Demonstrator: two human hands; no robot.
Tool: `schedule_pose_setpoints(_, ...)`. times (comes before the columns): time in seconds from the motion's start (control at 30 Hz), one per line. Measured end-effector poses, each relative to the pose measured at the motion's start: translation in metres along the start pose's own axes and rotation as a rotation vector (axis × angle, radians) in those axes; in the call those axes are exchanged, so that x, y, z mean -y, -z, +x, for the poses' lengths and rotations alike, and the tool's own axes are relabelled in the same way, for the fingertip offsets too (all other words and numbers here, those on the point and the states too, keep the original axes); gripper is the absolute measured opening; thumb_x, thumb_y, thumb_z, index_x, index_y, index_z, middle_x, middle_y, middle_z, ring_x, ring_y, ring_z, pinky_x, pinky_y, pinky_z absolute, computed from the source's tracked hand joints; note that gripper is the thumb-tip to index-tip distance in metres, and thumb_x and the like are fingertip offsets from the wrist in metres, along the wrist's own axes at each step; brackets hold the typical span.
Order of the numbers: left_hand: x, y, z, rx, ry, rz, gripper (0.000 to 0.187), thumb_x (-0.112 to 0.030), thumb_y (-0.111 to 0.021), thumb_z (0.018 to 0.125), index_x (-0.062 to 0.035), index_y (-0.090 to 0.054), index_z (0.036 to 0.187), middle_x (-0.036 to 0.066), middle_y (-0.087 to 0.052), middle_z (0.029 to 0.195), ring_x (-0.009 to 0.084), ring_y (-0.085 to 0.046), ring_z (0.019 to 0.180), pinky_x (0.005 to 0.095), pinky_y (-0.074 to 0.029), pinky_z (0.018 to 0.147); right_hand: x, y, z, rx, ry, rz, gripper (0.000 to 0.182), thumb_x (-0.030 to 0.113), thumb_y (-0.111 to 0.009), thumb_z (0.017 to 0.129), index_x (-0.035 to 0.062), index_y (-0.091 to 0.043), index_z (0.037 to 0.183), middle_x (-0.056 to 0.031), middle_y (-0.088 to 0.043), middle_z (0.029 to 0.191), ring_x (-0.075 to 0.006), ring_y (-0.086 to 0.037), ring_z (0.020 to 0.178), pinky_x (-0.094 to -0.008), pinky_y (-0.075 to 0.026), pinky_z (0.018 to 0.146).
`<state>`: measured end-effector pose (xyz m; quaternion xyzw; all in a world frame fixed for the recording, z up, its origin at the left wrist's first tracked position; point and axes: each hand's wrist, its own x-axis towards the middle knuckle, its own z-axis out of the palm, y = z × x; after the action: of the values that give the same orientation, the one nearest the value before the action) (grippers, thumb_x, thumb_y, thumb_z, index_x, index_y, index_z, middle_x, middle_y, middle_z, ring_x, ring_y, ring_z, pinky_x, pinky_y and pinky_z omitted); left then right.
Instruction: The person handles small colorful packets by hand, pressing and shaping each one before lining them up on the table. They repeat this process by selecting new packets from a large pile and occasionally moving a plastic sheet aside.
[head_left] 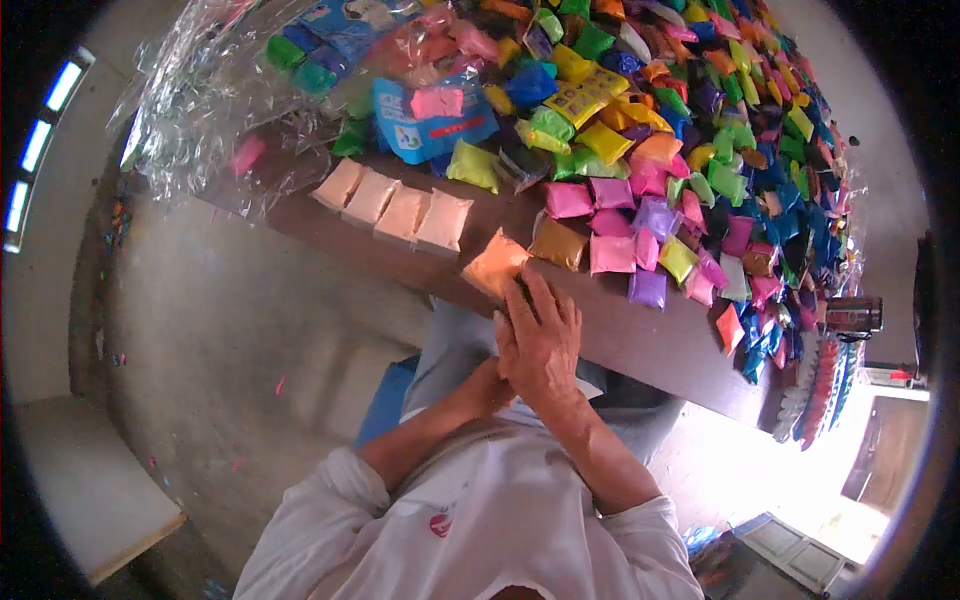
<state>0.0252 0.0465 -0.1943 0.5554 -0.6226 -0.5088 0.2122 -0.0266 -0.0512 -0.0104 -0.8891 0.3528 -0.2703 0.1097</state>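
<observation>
An orange packet (pixel 497 263) lies at the near edge of the brown table. My right hand (pixel 541 330) reaches over that edge with its fingers stretched out, fingertips touching the packet's lower right side. Behind and below it, my left hand (pixel 487 388) rests near my lap, its fingers hidden by the right hand and wrist. Left of the orange packet, several pale peach packets (pixel 400 212) lie side by side in a row. A brown packet (pixel 557 244) sits just right of it, beside pink packets (pixel 612 254) and a purple packet (pixel 647 289).
A large heap of coloured packets (pixel 700 120) covers the far and right parts of the table (pixel 640 345). Clear plastic wrapping (pixel 215 100) piles at the left, near a blue printed bag (pixel 432 120). A dark can (pixel 852 314) stands at the right end.
</observation>
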Motion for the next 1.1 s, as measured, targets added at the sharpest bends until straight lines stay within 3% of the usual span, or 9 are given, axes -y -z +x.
schedule_pose_setpoints(0.07, -0.036, 0.015, -0.006, -0.360, -0.190, -0.465, 0.007, -0.007, -0.050, 0.086, -0.0059, -0.054, 0.081, -0.001, -0.050, 0.067, 0.0084, -0.045, 0.058, 0.0257, -0.036, 0.048, 0.006, -0.004, 0.005, 0.051, -0.015, 0.012, 0.041, 0.014, -0.064, 0.072, 0.0061, -0.056, 0.112, -0.0126, -0.050, 0.115, -0.0325, -0.048, 0.099, -0.0436, -0.038, 0.083)
schedule_pose_setpoints(0.2, -0.016, 0.002, 0.001, -0.365, -0.222, -0.789, 0.005, -0.008, -0.048, 0.088, -0.0075, -0.053, 0.088, -0.001, -0.048, 0.067, 0.0079, -0.042, 0.057, 0.0254, -0.035, 0.047, 0.004, -0.011, 0.018, 0.010, 0.040, -0.024, 0.045, 0.017, -0.063, 0.073, 0.0087, -0.052, 0.116, -0.0105, -0.047, 0.120, -0.0306, -0.047, 0.100, -0.0412, -0.039, 0.080)
schedule_pose_setpoints(0.3, -0.004, 0.002, 0.004, -0.364, -0.371, -0.339, 0.008, -0.012, -0.049, 0.088, -0.0077, -0.051, 0.094, -0.001, -0.049, 0.071, 0.0091, -0.044, 0.056, 0.0253, -0.036, 0.047, 0.005, -0.011, 0.024, -0.008, 0.016, 0.029, 0.043, 0.016, -0.065, 0.072, 0.0063, -0.054, 0.113, -0.0121, -0.050, 0.115, -0.0321, -0.049, 0.096, -0.0425, -0.039, 0.081)
schedule_pose_setpoints(0.4, -0.019, 0.012, -0.001, -0.276, -0.206, -0.846, 0.009, -0.014, -0.046, 0.089, -0.0071, -0.050, 0.094, 0.001, -0.050, 0.074, 0.0108, -0.046, 0.061, 0.0250, -0.038, 0.050, 0.007, -0.011, 0.027, -0.028, -0.030, 0.089, 0.041, 0.017, -0.066, 0.071, 0.0063, -0.055, 0.110, -0.0115, -0.051, 0.112, -0.0327, -0.050, 0.094, -0.0429, -0.041, 0.079)
schedule_pose_setpoints(0.6, -0.047, 0.032, -0.007, -0.398, -0.388, -0.156, 0.019, -0.011, -0.041, 0.089, -0.0045, -0.050, 0.105, 0.008, -0.054, 0.091, 0.0183, -0.052, 0.086, 0.0322, -0.043, 0.072, -0.005, -0.021, 0.038, -0.174, 0.007, 0.020, 0.023, 0.013, -0.064, 0.071, 0.0065, -0.058, 0.092, -0.0092, -0.054, 0.092, -0.0276, -0.056, 0.081, -0.0370, -0.049, 0.065)
schedule_pose_setpoints(0.67, -0.032, 0.025, -0.022, -0.151, -0.044, -1.332, 0.026, -0.011, -0.041, 0.088, -0.0031, -0.049, 0.112, 0.011, -0.055, 0.106, 0.0264, -0.051, 0.102, 0.0390, -0.040, 0.086, -0.011, -0.023, 0.033, -0.103, 0.088, 0.067, 0.025, 0.011, -0.059, 0.071, 0.0064, -0.057, 0.096, -0.0101, -0.051, 0.086, -0.0267, -0.055, 0.070, -0.0333, -0.048, 0.056)
schedule_pose_setpoints(0.7, -0.044, 0.037, -0.017, -0.125, -0.048, -1.307, 0.026, -0.011, -0.041, 0.088, -0.0031, -0.049, 0.112, 0.011, -0.055, 0.106, 0.0264, -0.051, 0.102, 0.0390, -0.040, 0.086, -0.014, -0.020, 0.031, -0.133, 0.072, 0.055, 0.025, 0.011, -0.059, 0.071, 0.0064, -0.057, 0.096, -0.0101, -0.051, 0.086, -0.0267, -0.055, 0.070, -0.0333, -0.048, 0.056)
schedule_pose_setpoints(0.77, -0.076, 0.053, -0.021, -0.066, 0.177, -0.269, 0.026, -0.012, -0.042, 0.087, -0.0025, -0.049, 0.111, 0.013, -0.054, 0.110, 0.0231, -0.049, 0.105, 0.0362, -0.040, 0.086, -0.015, -0.017, 0.018, -0.173, 0.048, 0.164, 0.023, 0.007, -0.057, 0.070, 0.0049, -0.056, 0.093, -0.0098, -0.051, 0.084, -0.0269, -0.055, 0.071, -0.0360, -0.048, 0.057)
schedule_pose_setpoints(1.1, -0.092, 0.059, -0.011, -0.027, 0.321, -0.418, 0.018, -0.020, -0.050, 0.086, -0.0030, -0.056, 0.090, 0.007, -0.056, 0.076, 0.0093, -0.052, 0.067, 0.0242, -0.042, 0.058, -0.023, 0.046, -0.012, -0.055, -0.040, 0.561, 0.020, 0.008, -0.056, 0.074, 0.0031, -0.051, 0.094, -0.0151, -0.054, 0.089, -0.0349, -0.055, 0.081, -0.0434, -0.046, 0.066)
